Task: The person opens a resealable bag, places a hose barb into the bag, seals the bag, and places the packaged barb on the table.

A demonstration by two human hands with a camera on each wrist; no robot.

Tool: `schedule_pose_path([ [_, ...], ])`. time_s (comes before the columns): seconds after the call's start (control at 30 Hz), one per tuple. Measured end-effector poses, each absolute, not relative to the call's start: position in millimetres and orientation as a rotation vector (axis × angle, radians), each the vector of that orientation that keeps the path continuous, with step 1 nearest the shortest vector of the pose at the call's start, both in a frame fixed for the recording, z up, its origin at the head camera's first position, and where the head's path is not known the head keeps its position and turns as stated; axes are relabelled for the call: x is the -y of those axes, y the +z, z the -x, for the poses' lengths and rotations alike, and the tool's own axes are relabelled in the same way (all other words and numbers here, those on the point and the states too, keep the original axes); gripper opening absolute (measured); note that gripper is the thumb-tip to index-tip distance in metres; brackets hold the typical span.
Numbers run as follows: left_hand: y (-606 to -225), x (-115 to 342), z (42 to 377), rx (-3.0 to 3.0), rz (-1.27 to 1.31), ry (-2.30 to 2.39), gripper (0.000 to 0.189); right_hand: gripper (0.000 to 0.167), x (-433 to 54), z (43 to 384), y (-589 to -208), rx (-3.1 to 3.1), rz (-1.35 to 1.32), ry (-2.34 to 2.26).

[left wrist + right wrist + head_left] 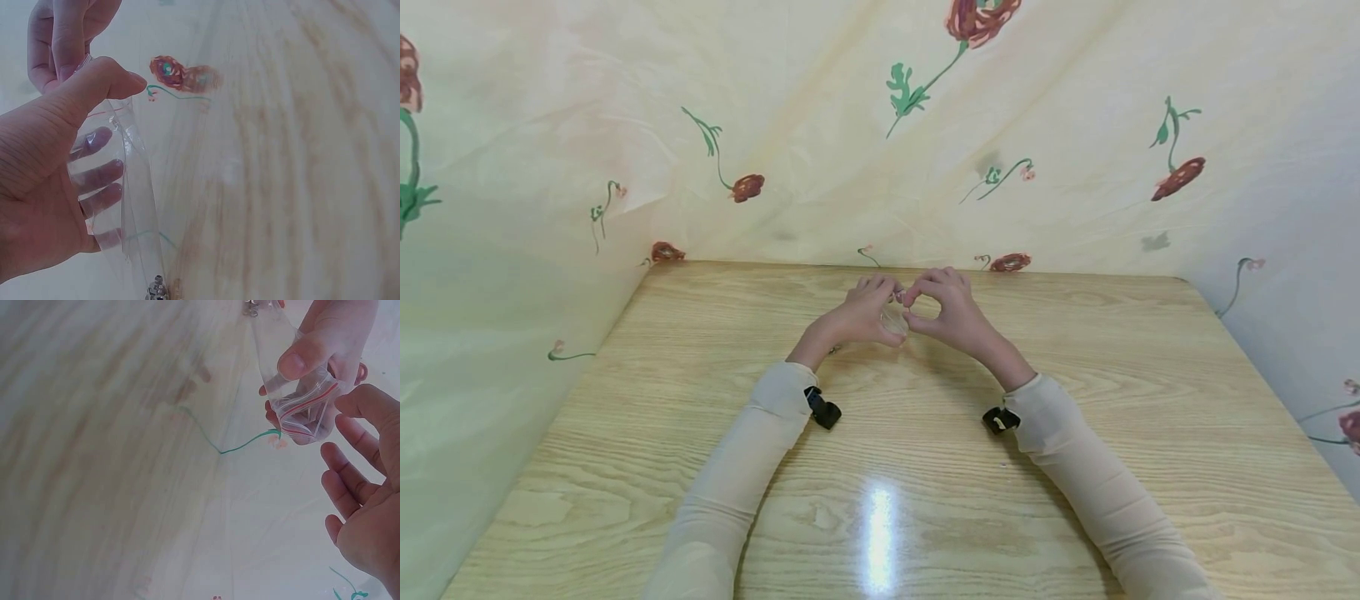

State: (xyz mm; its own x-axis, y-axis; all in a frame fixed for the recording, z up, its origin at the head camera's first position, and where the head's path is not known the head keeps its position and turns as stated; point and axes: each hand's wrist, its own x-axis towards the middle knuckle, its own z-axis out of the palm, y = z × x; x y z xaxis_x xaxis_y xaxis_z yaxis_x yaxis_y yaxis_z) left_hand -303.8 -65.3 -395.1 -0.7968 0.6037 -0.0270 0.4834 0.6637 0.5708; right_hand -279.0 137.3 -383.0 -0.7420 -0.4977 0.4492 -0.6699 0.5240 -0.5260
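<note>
My left hand (pixel 867 312) holds a clear zip-lock bag (pixel 893 319) over the far part of the table. In the left wrist view its thumb lies over the bag (pixel 134 169), and several fingers show through the plastic. Small shiny metal pieces (pixel 157 289) sit at the bag's lower end. Red lines run along the bag's mouth (pixel 309 409) in the right wrist view, where the plastic looks creased and partly spread. Beside that mouth is my right hand (pixel 375 481), fingers bent and spread apart, with a gap between thumb and forefinger (pixel 951 308).
Both forearms reach across a wood-grain table (pixel 880 442). Behind it and along the sides hangs a pale flowered cloth (pixel 820 125). Dark straps hang at the left wrist (pixel 824 410) and right wrist (pixel 1000 419). A bright light reflection lies on the near tabletop.
</note>
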Motion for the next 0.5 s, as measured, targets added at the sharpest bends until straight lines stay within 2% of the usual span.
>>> schedule_pose_path([
  [0.5,-394.1,65.6,303.1,-2.671,-0.877,0.823,0.059,0.009,-137.4,278.2,-382.6,2.529,-0.982,1.012],
])
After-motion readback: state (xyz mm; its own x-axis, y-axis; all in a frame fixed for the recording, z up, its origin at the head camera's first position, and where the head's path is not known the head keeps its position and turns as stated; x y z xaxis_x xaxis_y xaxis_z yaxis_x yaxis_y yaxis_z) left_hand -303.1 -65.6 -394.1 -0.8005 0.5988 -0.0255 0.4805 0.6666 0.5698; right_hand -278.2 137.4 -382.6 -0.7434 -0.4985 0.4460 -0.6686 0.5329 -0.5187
